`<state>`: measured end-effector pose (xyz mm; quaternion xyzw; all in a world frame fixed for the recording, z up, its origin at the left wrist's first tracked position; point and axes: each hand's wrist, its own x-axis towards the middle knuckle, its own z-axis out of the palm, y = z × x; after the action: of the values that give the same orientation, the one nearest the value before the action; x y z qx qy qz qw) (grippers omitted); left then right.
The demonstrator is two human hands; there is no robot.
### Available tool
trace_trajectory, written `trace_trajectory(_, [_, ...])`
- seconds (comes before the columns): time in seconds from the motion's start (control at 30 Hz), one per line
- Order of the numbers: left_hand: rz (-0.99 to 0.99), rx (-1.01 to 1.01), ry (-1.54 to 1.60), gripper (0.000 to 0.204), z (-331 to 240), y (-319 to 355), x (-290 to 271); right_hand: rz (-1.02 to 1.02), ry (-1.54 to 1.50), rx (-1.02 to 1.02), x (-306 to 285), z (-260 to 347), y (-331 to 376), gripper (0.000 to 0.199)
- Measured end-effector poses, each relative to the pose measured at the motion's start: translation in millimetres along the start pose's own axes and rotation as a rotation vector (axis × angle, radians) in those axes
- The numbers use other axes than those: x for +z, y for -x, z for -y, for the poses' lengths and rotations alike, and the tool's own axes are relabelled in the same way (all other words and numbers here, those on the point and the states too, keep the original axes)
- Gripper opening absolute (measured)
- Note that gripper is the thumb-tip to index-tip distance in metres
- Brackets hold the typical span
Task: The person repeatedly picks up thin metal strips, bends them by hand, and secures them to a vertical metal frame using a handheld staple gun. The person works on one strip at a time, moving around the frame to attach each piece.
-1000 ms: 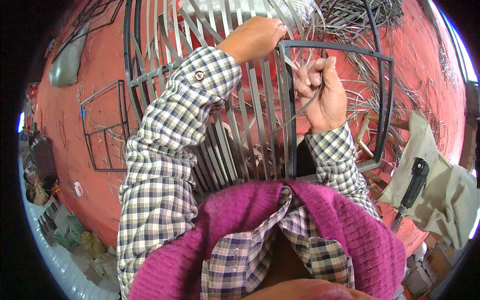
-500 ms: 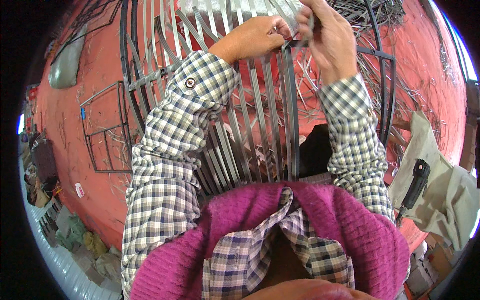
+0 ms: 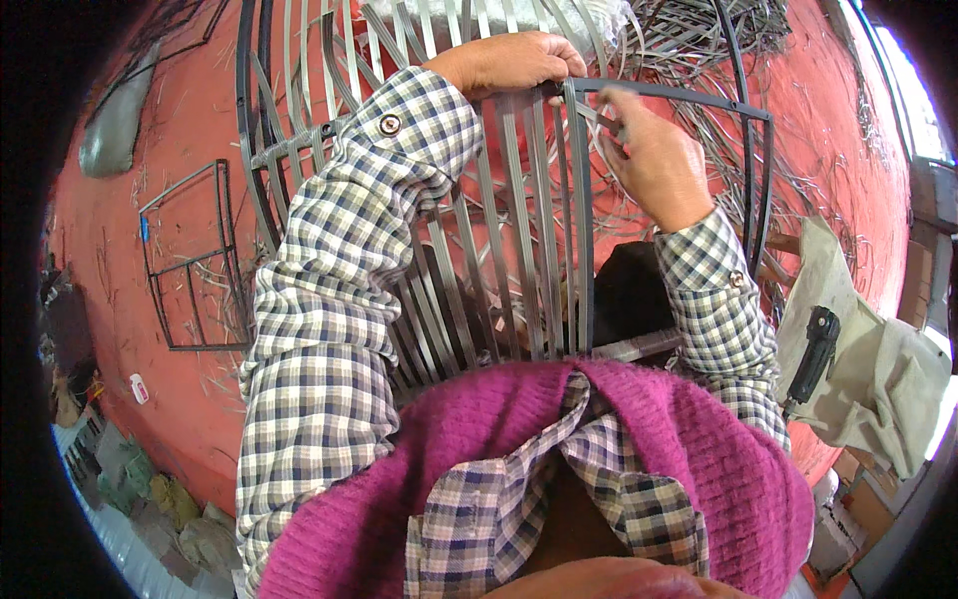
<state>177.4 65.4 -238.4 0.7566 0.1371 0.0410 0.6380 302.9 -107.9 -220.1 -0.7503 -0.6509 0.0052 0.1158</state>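
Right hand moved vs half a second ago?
Yes. Judged against the dark frame bar, the right hand has moved down the picture: it was across the bar, now it is mostly below it.

1. The red floor (image 3: pixel 185 434) stretches widely from left to right beneath everything.
2. On its left side lies a small dark frame (image 3: pixel 195 264) with crossbars.
3. Nearer, also at left, is a small white object (image 3: pixel 139 388) with a pinkish mark.
4. Far left rests a silvery bundle (image 3: pixel 112 130).
5. Far right, grey strips (image 3: pixel 714 35) heap up in a tangle, others scattered nearer.
6. At right, a beige cloth (image 3: pixel 868 379) bears a black tool (image 3: pixel 816 349).
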Motion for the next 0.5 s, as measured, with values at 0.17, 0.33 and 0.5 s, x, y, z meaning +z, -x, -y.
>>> trace_trajectory(0.17, [-0.065,0.017,-0.07,0.027,3.0,-3.1,4.3,-0.025,0.429,-0.255,-8.0,7.7,-5.1,0.011])
trace_trajectory(0.33, [-0.127,0.144,-0.242,0.026,14.9,-13.4,5.7,0.453,0.275,-0.316,-28.5,4.3,-44.1,0.026])
trace_trajectory(0.5, [-0.206,0.162,-0.396,0.024,15.0,-12.1,3.7,0.639,-0.001,-0.355,-51.6,-8.9,-83.1,0.036])
